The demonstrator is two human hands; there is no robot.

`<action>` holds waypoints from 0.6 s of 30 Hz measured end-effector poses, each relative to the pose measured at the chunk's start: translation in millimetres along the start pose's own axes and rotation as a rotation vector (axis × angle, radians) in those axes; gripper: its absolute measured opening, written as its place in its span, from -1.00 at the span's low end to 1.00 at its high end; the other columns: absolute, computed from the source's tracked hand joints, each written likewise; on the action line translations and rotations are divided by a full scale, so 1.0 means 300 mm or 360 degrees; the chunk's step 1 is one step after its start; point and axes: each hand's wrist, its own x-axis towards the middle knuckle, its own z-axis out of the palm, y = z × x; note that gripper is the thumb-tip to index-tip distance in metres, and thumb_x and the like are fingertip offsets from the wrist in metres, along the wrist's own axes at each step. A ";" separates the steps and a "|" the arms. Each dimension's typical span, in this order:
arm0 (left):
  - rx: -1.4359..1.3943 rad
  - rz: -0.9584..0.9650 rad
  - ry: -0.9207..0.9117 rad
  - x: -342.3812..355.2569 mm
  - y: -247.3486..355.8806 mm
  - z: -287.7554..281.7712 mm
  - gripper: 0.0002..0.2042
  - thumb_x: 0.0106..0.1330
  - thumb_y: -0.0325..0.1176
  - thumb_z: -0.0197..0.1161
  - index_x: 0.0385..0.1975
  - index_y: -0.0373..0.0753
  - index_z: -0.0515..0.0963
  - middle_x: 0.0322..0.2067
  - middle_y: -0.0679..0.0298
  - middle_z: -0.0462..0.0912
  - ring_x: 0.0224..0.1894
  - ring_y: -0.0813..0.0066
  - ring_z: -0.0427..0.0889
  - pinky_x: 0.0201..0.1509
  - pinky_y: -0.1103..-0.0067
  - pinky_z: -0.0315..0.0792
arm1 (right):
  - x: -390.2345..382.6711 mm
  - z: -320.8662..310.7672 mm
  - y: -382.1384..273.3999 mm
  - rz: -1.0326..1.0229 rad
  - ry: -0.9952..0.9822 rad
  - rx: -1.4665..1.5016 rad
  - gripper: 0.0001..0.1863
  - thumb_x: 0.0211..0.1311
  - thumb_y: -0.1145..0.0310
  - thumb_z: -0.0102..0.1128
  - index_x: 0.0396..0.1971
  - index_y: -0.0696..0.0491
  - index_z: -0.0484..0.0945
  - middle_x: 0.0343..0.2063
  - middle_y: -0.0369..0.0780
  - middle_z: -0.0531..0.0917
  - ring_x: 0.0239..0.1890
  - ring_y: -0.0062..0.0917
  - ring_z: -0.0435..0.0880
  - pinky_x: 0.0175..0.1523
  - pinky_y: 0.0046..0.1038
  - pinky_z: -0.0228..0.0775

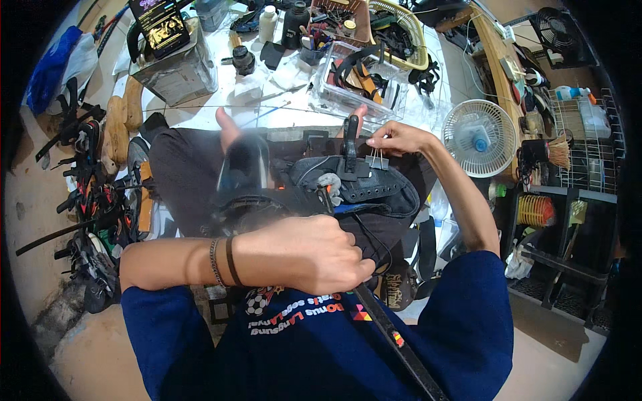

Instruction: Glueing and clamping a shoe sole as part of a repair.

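Note:
A black shoe [391, 190] with eyelets and a blue edge lies across my lap. A black spring clamp [350, 144] stands up from it, and a silver-black binder clip [378, 162] grips its far edge. My right hand [402, 139] is just above the binder clip, fingertips pinched; what they hold is too small to make out. My left hand [311, 254] is closed around a long black bar [394, 331] slanting from the shoe toward my lower right. At the bar's upper end is a grey lump [329, 182]. A dark upright object [244, 167] beside the shoe is blurred.
A metal can [177, 73], bottles [267, 25], a clear plastic box [354, 80] of straps and a yellow basket [422, 57] stand beyond my legs. Shoe parts [93, 220] pile at left. A white fan [479, 138] and a wire rack [588, 140] are at right.

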 end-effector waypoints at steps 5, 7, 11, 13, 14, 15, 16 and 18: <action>-0.0033 0.0090 0.0067 -0.004 -0.013 -0.008 -0.83 0.26 -0.28 0.16 -0.43 -0.25 0.43 -0.62 0.30 0.50 -0.42 0.40 0.66 -0.49 0.51 0.56 | -0.011 -0.045 -0.028 -0.0018 0.0133 -0.0240 -0.54 0.42 -0.01 0.16 -0.53 0.07 0.60 -0.75 -0.45 0.41 -0.73 -0.77 0.34 -0.64 -0.60 0.13; -0.0063 0.0083 0.0063 -0.003 -0.012 -0.014 -0.83 0.25 -0.28 0.17 -0.43 -0.24 0.43 -0.62 0.31 0.51 -0.42 0.41 0.66 -0.49 0.50 0.56 | -0.056 -0.167 -0.053 0.0069 0.0361 -0.0304 -0.54 0.42 -0.02 0.15 -0.50 0.08 0.60 -0.73 -0.46 0.41 -0.72 -0.77 0.32 -0.63 -0.61 0.15; -0.0066 0.0061 0.0037 -0.003 -0.014 -0.017 -0.83 0.24 -0.28 0.18 -0.44 -0.23 0.44 -0.62 0.31 0.52 -0.42 0.41 0.65 -0.48 0.49 0.56 | -0.051 -0.216 -0.123 -0.0221 0.0614 -0.0413 -0.44 0.25 -0.21 0.25 -0.46 0.08 0.63 -0.77 -0.39 0.42 -0.72 -0.74 0.44 -0.64 -0.62 0.20; -0.0045 0.0048 0.0041 0.000 -0.011 -0.015 -0.83 0.25 -0.28 0.17 -0.45 -0.23 0.44 -0.62 0.31 0.52 -0.42 0.41 0.65 -0.48 0.48 0.56 | -0.047 -0.291 -0.169 -0.0333 0.0852 -0.0440 -0.38 0.16 -0.26 0.30 -0.43 0.12 0.63 -0.74 -0.37 0.46 -0.69 -0.72 0.52 -0.61 -0.63 0.29; -0.0042 0.0049 0.0027 0.001 -0.011 -0.013 -0.83 0.25 -0.27 0.17 -0.45 -0.24 0.44 -0.61 0.31 0.52 -0.43 0.40 0.65 -0.48 0.48 0.56 | -0.013 -0.306 -0.218 -0.0384 0.0970 -0.0548 -0.32 0.10 -0.29 0.33 -0.42 0.18 0.63 -0.72 -0.32 0.51 -0.66 -0.69 0.58 -0.59 -0.62 0.34; -0.0037 0.0048 0.0014 0.000 -0.009 -0.012 -0.82 0.25 -0.27 0.17 -0.45 -0.24 0.44 -0.61 0.31 0.52 -0.43 0.40 0.65 -0.47 0.48 0.56 | 0.024 -0.311 -0.265 -0.0413 0.1093 -0.0663 -0.27 0.04 -0.34 0.34 -0.40 0.19 0.65 -0.70 -0.28 0.55 -0.63 -0.63 0.62 -0.56 -0.57 0.39; -0.0043 0.0052 -0.0012 0.005 -0.015 -0.010 -0.82 0.26 -0.27 0.16 -0.45 -0.25 0.44 -0.61 0.30 0.52 -0.43 0.38 0.65 -0.47 0.47 0.56 | 0.055 -0.360 -0.310 -0.0448 0.1236 -0.0932 -0.24 0.01 -0.37 0.33 -0.38 0.20 0.66 -0.66 -0.23 0.59 -0.59 -0.57 0.65 -0.50 -0.51 0.45; -0.0092 0.0028 -0.0046 0.009 -0.008 -0.023 -0.81 0.27 -0.26 0.16 -0.45 -0.26 0.43 -0.61 0.28 0.52 -0.43 0.35 0.66 -0.46 0.47 0.56 | 0.123 -0.434 -0.421 -0.0455 0.1509 -0.1194 -0.17 -0.04 -0.44 0.32 -0.35 0.20 0.70 -0.57 -0.18 0.66 -0.52 -0.49 0.69 -0.36 -0.44 0.53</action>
